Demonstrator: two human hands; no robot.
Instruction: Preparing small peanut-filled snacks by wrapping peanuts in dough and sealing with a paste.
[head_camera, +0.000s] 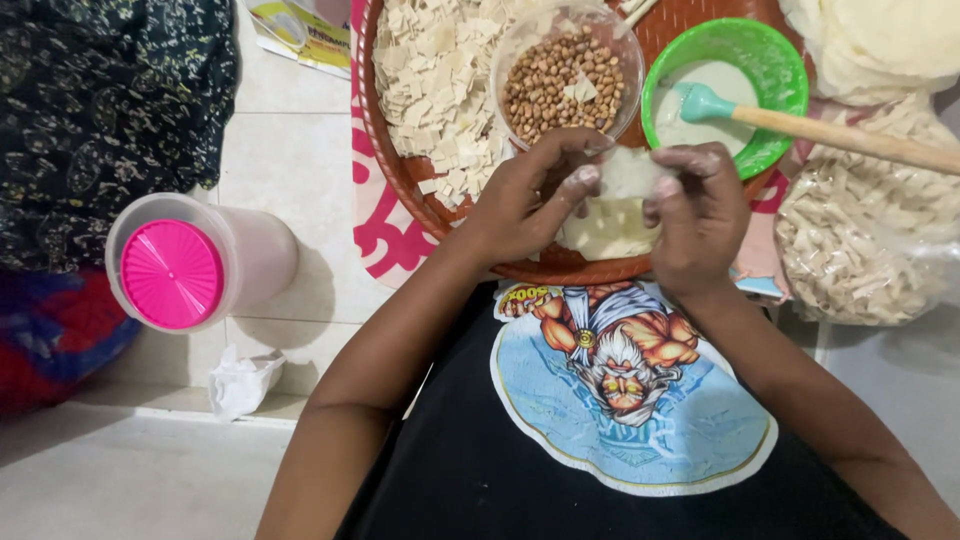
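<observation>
Two hands are meeting over the near rim of a round brown woven tray (400, 170) as we are working a thin, pale square of dough wrapper (628, 176) between them. Our left hand (525, 200) is pinching the sheet's left edge, its thumb and fingers closed almost fully on it, fingertips dusted white. Our right hand (695, 205) is gripping the opposite edge with curled fingers, likewise nearly closed on the wrapper. The sheet is stretching between the two grips, its long axis running left to right across the view, held just above a small stack of similar wrappers (605, 232) lying on the tray; we cannot tell whether it is tilted. Just beyond the hands, a clear plastic tub of peanuts (565, 85) is sitting in the tray beside a heap of small cut dough squares (435, 75). To its right, a green bowl of white paste (725, 85) is holding a teal-tipped spatula with a wooden handle (850, 132) pointing off to the right. A clear bag of dough strips (860, 235) is lying at far right, and a clear container with a pink lid (175, 270) is standing on the tiled floor at left.
</observation>
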